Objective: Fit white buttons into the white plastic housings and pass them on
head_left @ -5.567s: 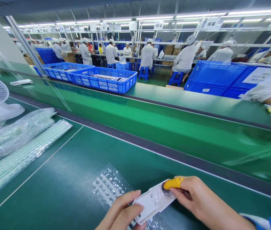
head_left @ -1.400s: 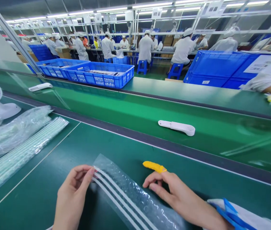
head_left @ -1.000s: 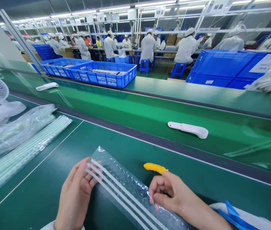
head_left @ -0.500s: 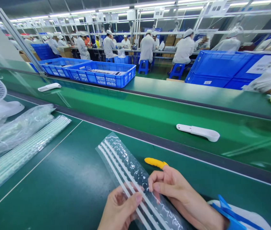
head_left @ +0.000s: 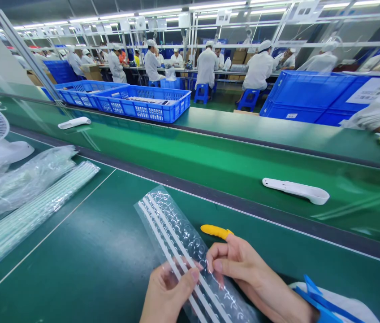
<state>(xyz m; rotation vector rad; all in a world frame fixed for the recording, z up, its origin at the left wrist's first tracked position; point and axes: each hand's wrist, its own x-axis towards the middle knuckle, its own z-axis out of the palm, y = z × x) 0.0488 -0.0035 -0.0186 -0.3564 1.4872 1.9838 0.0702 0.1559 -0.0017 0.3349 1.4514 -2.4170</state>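
Observation:
A long clear plastic sheet with bubbled film and three white strips (head_left: 167, 240) slants over the green bench in front of me. My left hand (head_left: 173, 287) grips it from the near left side, thumb on top across the strips and fingers behind. At its right edge my right hand (head_left: 240, 269) pinches the clear film between thumb and curled finger. A yellow finger cot (head_left: 216, 231) covers one finger of that hand, which sticks out straight. Around the right wrist is a blue band (head_left: 321, 305).
Beyond the bench, a green conveyor belt (head_left: 183, 148) carries a white handle-shaped part (head_left: 295, 190) and a similar white part (head_left: 75, 122). Bagged pale strips (head_left: 42, 211) and a white fan (head_left: 5, 134) stand left. Blue crates (head_left: 143, 103) and several seated people are farther back.
Both white parts on the belt have shifted to the right. My hands keep their hold on the plastic sheet, which has tilted very slightly.

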